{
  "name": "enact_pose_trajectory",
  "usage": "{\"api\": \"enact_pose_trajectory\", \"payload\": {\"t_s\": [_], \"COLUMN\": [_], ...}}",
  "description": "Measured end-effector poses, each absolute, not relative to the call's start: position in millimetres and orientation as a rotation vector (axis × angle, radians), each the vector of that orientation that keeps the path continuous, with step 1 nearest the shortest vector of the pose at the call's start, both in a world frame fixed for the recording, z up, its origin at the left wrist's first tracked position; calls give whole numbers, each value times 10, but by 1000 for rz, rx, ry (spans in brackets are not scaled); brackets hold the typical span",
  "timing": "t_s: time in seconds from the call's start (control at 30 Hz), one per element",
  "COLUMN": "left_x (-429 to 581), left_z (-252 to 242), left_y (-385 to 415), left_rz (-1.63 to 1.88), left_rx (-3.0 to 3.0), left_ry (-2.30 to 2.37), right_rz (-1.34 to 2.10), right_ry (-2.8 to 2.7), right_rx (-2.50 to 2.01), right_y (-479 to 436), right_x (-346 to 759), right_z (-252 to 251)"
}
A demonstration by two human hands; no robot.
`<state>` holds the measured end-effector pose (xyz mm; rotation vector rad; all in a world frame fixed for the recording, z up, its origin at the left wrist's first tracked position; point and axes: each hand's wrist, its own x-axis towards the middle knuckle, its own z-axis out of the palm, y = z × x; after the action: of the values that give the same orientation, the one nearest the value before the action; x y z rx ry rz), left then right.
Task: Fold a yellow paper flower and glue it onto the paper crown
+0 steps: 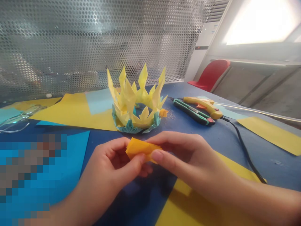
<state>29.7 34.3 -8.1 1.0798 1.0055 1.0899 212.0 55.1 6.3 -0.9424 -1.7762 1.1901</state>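
Note:
Between my two hands, above the blue table, is a small folded piece of orange paper (138,148). My left hand (117,163) pinches its left part, thumb in front and fingers behind. At the right end, the thumb and fingers of my right hand (185,153) are closed on the same paper. Just beyond stands a folded-paper crown (131,100) with tall pale yellow points and a light blue-green base. A small orange paper piece (164,113) lies against the crown's right side.
A green-and-black utility knife (192,111) and a yellow glue gun (204,105) with a black cord (242,144) lie at right. Yellow sheets (75,110) and a blue sheet (77,153) cover parts of the table. Glasses (21,117) rest at left; a perforated metal panel (94,47) stands behind.

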Motion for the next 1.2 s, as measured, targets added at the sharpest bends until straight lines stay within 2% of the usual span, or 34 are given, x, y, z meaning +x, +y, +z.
{"api": "enact_pose_trajectory", "payload": {"t_s": [0.67,0.87,1.03,1.2], "left_x": [312,334,310,294], "left_z": [-30,-15,-30,-22], "left_y": [342,370,352,329], "left_rz": [1017,1004,965,1050], "left_rx": [1066,1057,1104,1208], "left_ry": [1093,1109,1081,988], "right_rz": [1269,1027,755,720], "right_ry": [-1655,-1818,-1939,-1991], "right_rx": [-1064,-1104,-857,-779], "right_y": [565,567,551,483], "right_x": [2125,2129,2128,2149], "right_z": [86,100,76,9]}}
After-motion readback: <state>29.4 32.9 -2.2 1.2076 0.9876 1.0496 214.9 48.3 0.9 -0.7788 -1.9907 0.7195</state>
